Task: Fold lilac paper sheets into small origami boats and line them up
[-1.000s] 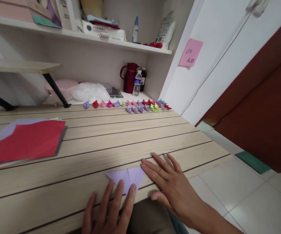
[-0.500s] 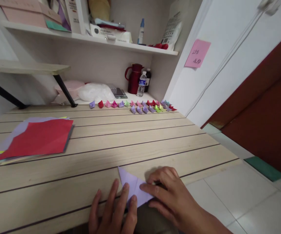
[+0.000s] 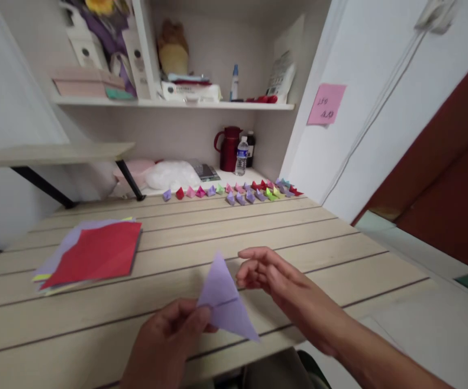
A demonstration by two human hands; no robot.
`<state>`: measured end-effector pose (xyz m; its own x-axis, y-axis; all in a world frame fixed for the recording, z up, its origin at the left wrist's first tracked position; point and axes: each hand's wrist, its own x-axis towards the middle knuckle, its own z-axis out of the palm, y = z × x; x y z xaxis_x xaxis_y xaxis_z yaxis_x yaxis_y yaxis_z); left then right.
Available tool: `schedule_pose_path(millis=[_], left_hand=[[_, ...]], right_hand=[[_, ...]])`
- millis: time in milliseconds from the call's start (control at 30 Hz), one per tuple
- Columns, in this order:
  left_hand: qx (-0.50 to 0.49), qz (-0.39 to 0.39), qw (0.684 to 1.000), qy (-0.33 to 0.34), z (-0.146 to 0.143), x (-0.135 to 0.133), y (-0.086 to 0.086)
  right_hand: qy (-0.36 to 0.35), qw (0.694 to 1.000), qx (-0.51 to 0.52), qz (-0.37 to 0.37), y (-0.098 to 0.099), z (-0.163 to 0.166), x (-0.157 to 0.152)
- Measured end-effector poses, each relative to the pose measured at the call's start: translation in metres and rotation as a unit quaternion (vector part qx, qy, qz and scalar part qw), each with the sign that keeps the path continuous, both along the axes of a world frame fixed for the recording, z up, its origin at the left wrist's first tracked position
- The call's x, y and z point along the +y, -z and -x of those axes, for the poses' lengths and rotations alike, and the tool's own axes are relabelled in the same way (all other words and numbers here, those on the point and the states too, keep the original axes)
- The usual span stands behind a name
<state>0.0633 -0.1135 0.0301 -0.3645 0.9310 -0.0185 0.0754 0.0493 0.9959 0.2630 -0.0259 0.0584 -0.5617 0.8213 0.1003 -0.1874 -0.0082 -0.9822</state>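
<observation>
Red jug (image 3: 229, 148) and water bottle (image 3: 241, 156) stand beneath the shelf (image 3: 169, 102).

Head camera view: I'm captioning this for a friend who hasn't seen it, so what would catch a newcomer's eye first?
First, the folded lilac paper, pinched in the left hand above the near edge of the wooden table, with the right hand open just beside it. Next, the red sheet topping the paper stack at the table's left, and the row of small colourful folded pieces along its far edge.

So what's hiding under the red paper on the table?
Under the red paper lie more sheets: a lilac one pokes out at the left, with yellow edges beneath. How many sheets are stacked there is covered. They all rest on the wooden table.
</observation>
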Motion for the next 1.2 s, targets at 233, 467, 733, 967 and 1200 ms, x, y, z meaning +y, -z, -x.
schedule_pose_path(millis=[233, 467, 733, 967, 1200], left_hand=[[-0.297, 0.065, 0.953, -0.005, 0.027, 0.114, -0.029], [-0.258, 0.048, 0.965, 0.017, 0.035, 0.160, -0.016], [-0.264, 0.059, 0.962, 0.043, 0.045, 0.167, 0.004], [-0.322, 0.024, 0.946, 0.037, 0.039, 0.167, 0.004], [-0.364, -0.001, 0.930, 0.052, 0.023, 0.167, 0.010]], right_hand=[[-0.045, 0.990, -0.070, 0.111, -0.024, 0.042, 0.098], [-0.019, 0.994, -0.089, 0.061, -0.007, 0.059, 0.126], [0.026, 0.993, -0.024, 0.115, 0.015, 0.070, 0.117], [0.021, 0.996, 0.008, 0.083, 0.015, 0.069, 0.107], [0.076, 0.996, 0.004, 0.041, 0.019, 0.065, 0.112]])
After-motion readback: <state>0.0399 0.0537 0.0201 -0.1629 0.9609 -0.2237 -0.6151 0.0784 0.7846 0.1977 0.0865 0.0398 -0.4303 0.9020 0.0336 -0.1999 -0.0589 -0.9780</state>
